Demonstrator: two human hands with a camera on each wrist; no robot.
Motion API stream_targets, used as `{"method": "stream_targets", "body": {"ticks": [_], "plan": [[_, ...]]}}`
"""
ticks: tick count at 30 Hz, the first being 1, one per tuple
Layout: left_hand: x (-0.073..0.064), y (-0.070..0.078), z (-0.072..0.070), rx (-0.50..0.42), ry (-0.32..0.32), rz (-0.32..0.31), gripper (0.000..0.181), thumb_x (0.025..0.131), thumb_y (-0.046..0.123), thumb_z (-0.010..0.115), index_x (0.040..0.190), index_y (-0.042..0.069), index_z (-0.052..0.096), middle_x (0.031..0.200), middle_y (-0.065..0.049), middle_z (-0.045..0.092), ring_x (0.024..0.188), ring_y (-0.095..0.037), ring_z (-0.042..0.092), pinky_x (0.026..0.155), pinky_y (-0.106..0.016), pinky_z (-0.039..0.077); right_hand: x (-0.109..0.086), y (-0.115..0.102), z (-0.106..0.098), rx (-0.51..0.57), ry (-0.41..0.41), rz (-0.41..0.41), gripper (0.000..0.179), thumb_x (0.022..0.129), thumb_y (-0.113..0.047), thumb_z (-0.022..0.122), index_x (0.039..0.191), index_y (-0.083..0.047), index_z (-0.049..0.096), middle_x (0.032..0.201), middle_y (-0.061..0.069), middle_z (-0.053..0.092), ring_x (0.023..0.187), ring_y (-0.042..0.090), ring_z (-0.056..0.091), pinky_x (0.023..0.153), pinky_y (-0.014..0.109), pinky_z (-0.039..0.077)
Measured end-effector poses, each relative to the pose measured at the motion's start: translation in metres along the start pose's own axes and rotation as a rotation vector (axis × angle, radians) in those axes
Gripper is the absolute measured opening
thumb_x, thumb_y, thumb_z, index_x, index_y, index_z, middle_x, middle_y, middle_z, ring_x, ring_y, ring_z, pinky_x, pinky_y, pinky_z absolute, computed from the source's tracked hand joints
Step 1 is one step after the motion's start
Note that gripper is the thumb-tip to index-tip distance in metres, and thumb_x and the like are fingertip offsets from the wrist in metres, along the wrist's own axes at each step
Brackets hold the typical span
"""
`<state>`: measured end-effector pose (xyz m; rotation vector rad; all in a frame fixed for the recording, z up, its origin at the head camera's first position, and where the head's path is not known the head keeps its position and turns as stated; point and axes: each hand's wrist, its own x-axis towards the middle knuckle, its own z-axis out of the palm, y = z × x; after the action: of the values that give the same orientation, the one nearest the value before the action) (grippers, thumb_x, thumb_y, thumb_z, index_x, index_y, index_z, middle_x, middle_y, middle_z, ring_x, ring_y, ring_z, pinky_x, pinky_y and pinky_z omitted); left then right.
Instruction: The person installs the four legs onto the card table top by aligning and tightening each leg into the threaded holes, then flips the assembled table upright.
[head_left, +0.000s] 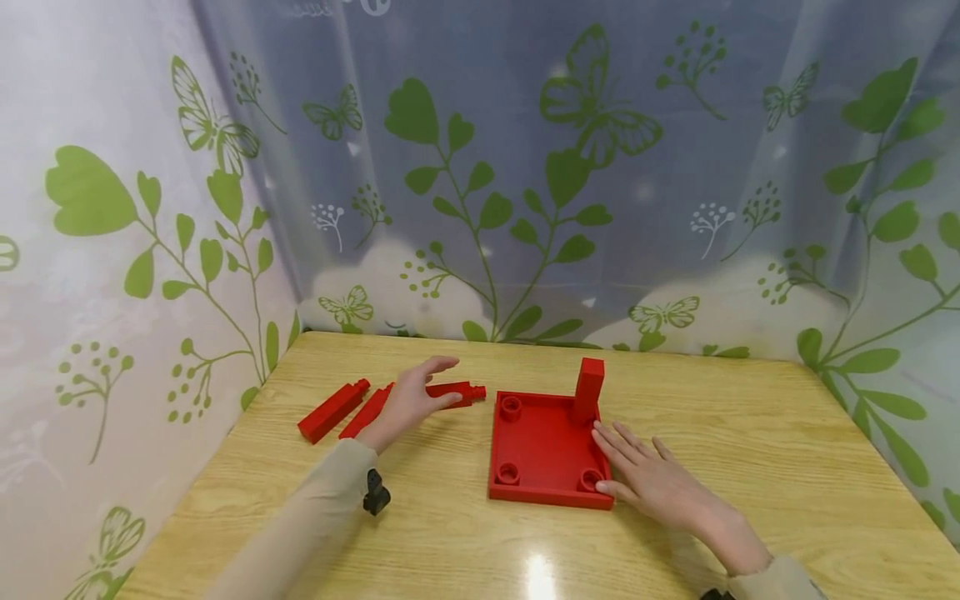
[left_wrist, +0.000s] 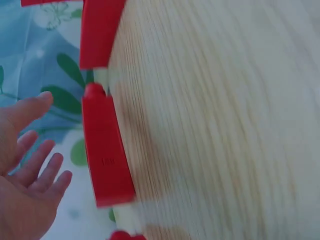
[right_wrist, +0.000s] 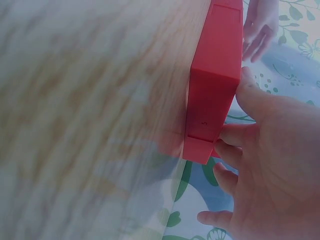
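A square red tabletop [head_left: 546, 446] with raised edges lies on the wooden table, round sockets showing in three of its corners. From its far right corner a red leg [head_left: 589, 390] stands upright. My right hand [head_left: 654, 482] rests along the right edge with fingers stretched out; the right wrist view shows thumb and fingertips at the red side wall [right_wrist: 210, 100]. To the left, my left hand [head_left: 414, 404] hovers over the loose legs, thumb and fingers spread, holding nothing. Nearest to it is a loose leg [head_left: 459, 394] with a threaded end, partly hidden behind the hand.
Two more loose red legs, an outer leg [head_left: 330, 412] and an inner leg [head_left: 365, 414], lie slantwise at the left of the wooden table [head_left: 450, 542]. A patterned curtain [head_left: 480, 167] hangs behind the table's far edge and along both sides.
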<state>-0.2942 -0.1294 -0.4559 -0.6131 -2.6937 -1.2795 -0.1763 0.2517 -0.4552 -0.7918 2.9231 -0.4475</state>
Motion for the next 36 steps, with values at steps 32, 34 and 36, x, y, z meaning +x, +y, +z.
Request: {"method": "stream_targets", "body": {"ticks": [32,34,36], "plan": [[-0.006,-0.025,-0.021,0.193,-0.038,-0.097,0.035,0.085,0.01,0.083,0.117,0.004,0.071,0.115,-0.012,0.073,0.104,-0.028,0.066,0.092,-0.045,0.053,0.001,-0.001,0.0,-0.009,0.007,-0.01,0.076,0.102,-0.053,0.051,0.159,-0.007,0.032,0.165,0.014,0.028,0.151,0.041,0.024,0.112,0.076,0.02],[-0.007,-0.023,-0.021,0.184,-0.009,-0.099,0.036,0.085,0.01,0.083,0.118,0.005,0.071,0.116,-0.012,0.072,0.102,-0.028,0.066,0.09,-0.044,0.054,0.0,-0.002,0.0,-0.008,0.008,-0.009,0.076,0.102,-0.053,0.051,0.159,-0.007,0.032,0.165,0.015,0.028,0.15,0.041,0.024,0.112,0.076,0.02],[-0.006,-0.021,-0.022,0.159,0.03,-0.098,0.036,0.085,0.011,0.083,0.118,0.005,0.071,0.116,-0.012,0.072,0.099,-0.028,0.065,0.087,-0.043,0.054,0.0,-0.002,-0.001,-0.004,0.007,-0.006,0.076,0.102,-0.053,0.051,0.159,-0.007,0.032,0.165,0.015,0.028,0.15,0.042,0.024,0.112,0.076,0.02]]}}
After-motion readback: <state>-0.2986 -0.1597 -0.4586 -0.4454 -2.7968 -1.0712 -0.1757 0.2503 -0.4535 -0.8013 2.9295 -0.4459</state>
